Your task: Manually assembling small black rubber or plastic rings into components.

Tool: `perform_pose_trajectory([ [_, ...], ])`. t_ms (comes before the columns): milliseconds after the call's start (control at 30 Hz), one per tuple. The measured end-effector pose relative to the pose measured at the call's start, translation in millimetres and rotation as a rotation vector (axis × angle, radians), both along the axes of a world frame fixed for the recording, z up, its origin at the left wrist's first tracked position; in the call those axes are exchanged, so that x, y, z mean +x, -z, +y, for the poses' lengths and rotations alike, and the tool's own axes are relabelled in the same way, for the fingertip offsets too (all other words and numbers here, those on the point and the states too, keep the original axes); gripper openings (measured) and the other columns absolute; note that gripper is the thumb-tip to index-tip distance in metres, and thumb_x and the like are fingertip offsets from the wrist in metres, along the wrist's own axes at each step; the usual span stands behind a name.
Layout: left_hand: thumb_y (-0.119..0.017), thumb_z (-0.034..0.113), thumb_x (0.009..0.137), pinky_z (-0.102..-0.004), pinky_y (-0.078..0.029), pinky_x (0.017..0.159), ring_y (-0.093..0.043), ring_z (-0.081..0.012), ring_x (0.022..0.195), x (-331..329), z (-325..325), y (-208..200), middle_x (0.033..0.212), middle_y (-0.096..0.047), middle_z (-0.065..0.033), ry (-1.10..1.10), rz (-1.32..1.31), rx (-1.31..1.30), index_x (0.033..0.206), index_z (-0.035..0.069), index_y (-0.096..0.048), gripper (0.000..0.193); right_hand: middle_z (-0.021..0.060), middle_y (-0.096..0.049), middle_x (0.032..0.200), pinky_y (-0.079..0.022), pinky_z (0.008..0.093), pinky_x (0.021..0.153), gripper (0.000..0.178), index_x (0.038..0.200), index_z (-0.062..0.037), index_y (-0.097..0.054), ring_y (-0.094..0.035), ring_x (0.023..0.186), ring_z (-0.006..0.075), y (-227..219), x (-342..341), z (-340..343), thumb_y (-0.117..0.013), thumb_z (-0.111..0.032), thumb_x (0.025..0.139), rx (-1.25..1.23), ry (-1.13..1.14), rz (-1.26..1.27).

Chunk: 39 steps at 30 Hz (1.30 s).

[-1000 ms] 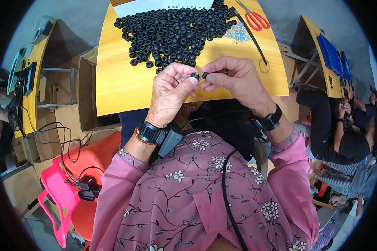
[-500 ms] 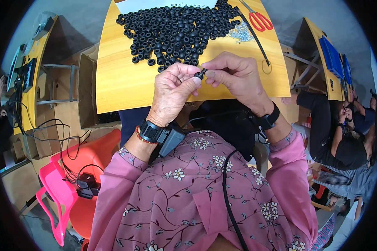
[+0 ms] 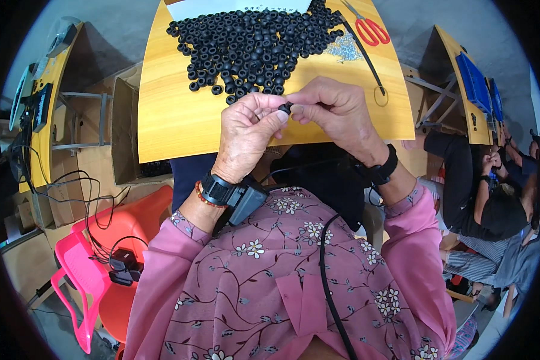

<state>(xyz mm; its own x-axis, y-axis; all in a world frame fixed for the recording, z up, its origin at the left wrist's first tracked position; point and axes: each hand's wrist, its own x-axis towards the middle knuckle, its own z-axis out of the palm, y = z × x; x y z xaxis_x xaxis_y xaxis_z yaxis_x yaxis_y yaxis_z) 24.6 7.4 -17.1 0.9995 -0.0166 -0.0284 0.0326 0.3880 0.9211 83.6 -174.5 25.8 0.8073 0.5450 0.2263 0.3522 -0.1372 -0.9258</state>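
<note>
Cardboard box left of table, dark contents partly visible. White box-like piece at far edge; contents cannot tell. Left hand, right hand both pinching small black part, above table, near front edge. Black rings heaped beyond. Bare wood either side, scissors far right.

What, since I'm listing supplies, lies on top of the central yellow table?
Many black rings, red-handled scissors, a black strip, small pale pieces, a thin loop and part of a white panel. Whatever the rings and panel cover cannot be seen.
</note>
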Motion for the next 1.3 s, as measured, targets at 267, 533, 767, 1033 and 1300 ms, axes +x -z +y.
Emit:
perform_pose_trajectory([
  [267, -0.067, 0.001, 0.093, -0.0226, -0.052, 0.063, -0.062, -0.0078, 0.072, -1.1, 2.3, -1.2, 0.087, -0.069, -0.004, 0.033, 0.012, 0.037, 0.105, 0.0, -0.067, 0.013, 0.0042, -0.064, 0.076, -0.048, 0.0261, 0.061, 0.016, 0.099, -0.003, -0.075, -0.061, 0.069, 0.0112, 1.4, 6.2, -3.2, -0.073, 0.001, 0.083, -0.045, -0.06, -0.071],
  [533, -0.067, 0.001, 0.092, -0.023, -0.052, 0.062, -0.063, -0.0078, 0.072, -2.2, 5.4, -3.5, 0.086, -0.068, -0.0035, 0.092, 0.04, 0.029, 0.103, 0.001, -0.067, 0.01, 0.0043, -0.061, 0.078, -0.049, 0.0261, 0.063, 0.021, 0.102, -0.0036, -0.074, -0.062, 0.07, 0.0137, -8.6, 13.1, -5.3, -0.064, 0.006, 0.087, -0.218, -0.199, -0.207],
  [767, -0.067, 0.002, 0.093, -0.0233, -0.052, 0.061, -0.064, -0.0081, 0.072, -2.9, 4.5, -3.9, 0.085, -0.069, -0.0039, 0.129, 0.049, 0.009, 0.101, 0.002, -0.067, 0.007, 0.0057, -0.058, 0.073, -0.045, 0.0322, 0.059, 0.012, 0.094, -0.0036, -0.073, -0.058, 0.067, 0.0196, -5.6, 8.3, -8.7, -0.07, -0.001, 0.082, -0.152, -0.157, -0.147],
  [1033, -0.065, 0.005, 0.095, -0.0226, -0.051, 0.058, -0.064, -0.0077, 0.069, -3.1, 4.2, -6.4, 0.083, -0.068, -0.0026, 0.142, 0.078, -0.011, 0.097, 0.004, -0.066, 0.003, 0.0062, -0.058, 0.075, -0.046, 0.0325, 0.062, 0.016, 0.098, -0.0049, -0.074, -0.057, 0.07, 0.0205, -14.3, 0.3, -5.8, -0.071, -0.002, 0.083, -0.229, -0.144, -0.246],
  [1300, -0.065, 0.007, 0.094, -0.0211, -0.048, 0.055, -0.061, -0.0057, 0.064, -2.8, 3.5, -7.8, 0.079, -0.065, -0.0009, 0.092, 0.071, -0.024, 0.094, 0.004, -0.065, 0.003, 0.0092, -0.063, 0.082, -0.049, 0.0321, 0.062, 0.036, 0.117, -0.0041, -0.068, -0.059, 0.067, 0.0205, -6.2, -8.8, -3.9, -0.076, -0.009, 0.082, -0.068, -0.045, -0.034],
])
